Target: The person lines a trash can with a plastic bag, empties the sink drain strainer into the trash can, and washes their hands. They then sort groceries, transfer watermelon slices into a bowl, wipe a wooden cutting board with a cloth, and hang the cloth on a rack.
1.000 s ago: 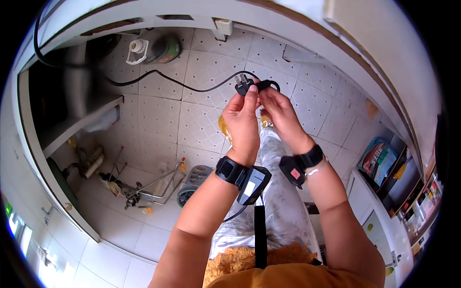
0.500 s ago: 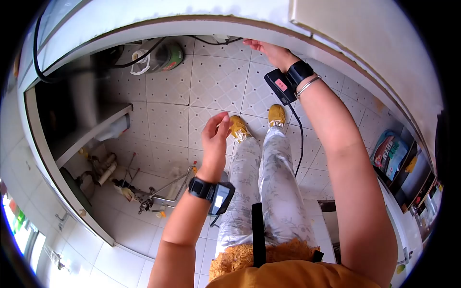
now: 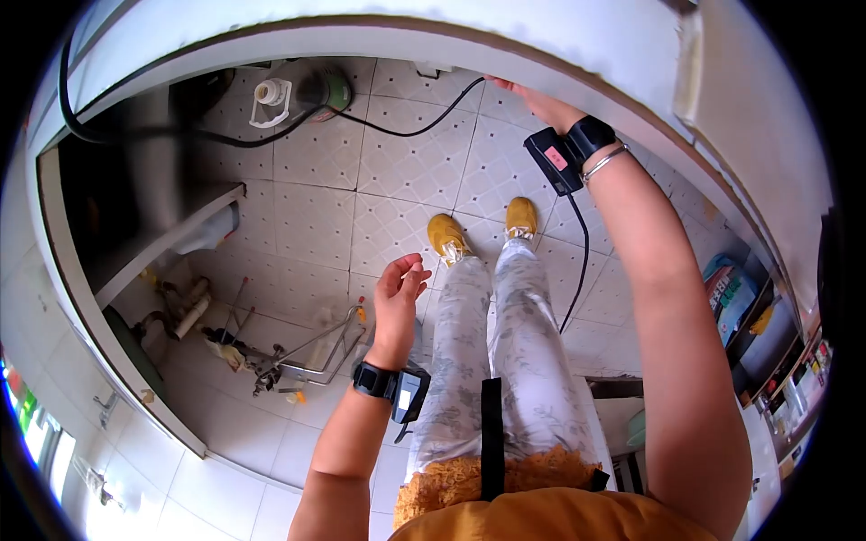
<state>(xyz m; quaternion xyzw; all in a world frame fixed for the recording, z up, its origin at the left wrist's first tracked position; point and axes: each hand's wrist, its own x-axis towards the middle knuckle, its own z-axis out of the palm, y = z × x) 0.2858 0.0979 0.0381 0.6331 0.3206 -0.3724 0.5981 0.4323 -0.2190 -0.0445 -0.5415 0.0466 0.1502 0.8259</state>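
Note:
At the top of the view, my right hand (image 3: 544,106) reaches to the underside of a white edge. Its fingertips meet the end of a black cable (image 3: 397,133) and appear closed on it; the edge hides part of the fingers. The cable hangs in a curve from the left side to these fingertips. My left hand (image 3: 400,284) hovers over the tiled floor, loosely curled, with nothing visible in it. Each wrist wears a black strap with a small device, and a silver bangle circles the right wrist.
The white edge (image 3: 379,38) arches across the top. At left stand a dark shelf (image 3: 171,245), a green container (image 3: 336,90) and a white-handled container (image 3: 271,101). Metal rods (image 3: 311,365) and pipes (image 3: 191,308) lie lower left. A blue packet (image 3: 731,293) is at right.
My right hand has shifted right, and the cable end has followed, so more cable shows. My left hand has dropped lower and its fingers have drawn together. The view has moved slightly.

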